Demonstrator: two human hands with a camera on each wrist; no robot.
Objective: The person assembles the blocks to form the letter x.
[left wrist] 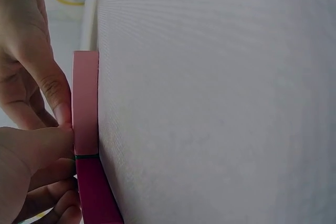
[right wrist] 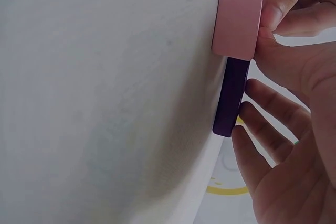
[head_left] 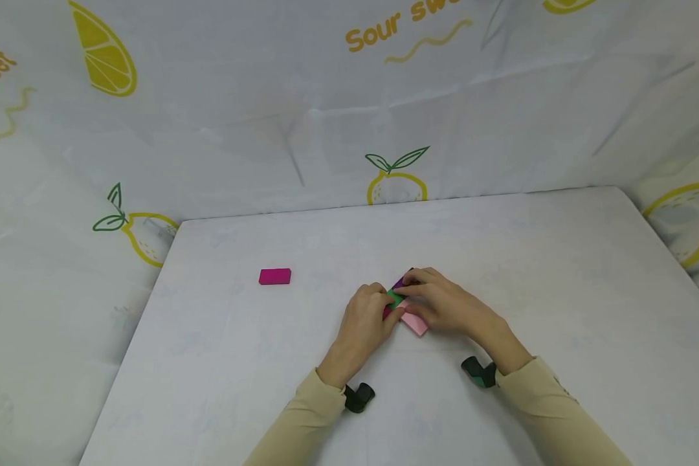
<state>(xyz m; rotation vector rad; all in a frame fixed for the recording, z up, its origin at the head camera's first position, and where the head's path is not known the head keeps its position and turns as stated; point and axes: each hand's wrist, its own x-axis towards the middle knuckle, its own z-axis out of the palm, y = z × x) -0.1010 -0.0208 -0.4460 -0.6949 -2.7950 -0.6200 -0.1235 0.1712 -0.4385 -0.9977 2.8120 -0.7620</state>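
Several small rectangular blocks lie together under both hands in the head view: a pink block (head_left: 415,325), a green block (head_left: 395,298), a purple block (head_left: 400,283) and a magenta block (head_left: 387,312). My left hand (head_left: 364,318) curls its fingers round the magenta block, its thumb reaching to the pink block's near end. My right hand (head_left: 447,302) touches the purple block (right wrist: 231,98) with nearly straight fingers, the thumb at the pink block (right wrist: 239,17). Both thumb tips meet beside the pink block. Fingers hide most of the green block.
A separate magenta block (head_left: 275,276) lies on the white table (head_left: 210,362), left of the hands. Dark wrist devices (head_left: 479,372) hang below both sleeves. Behind the table's far edge stands a white cloth (head_left: 239,149) printed with lemons.
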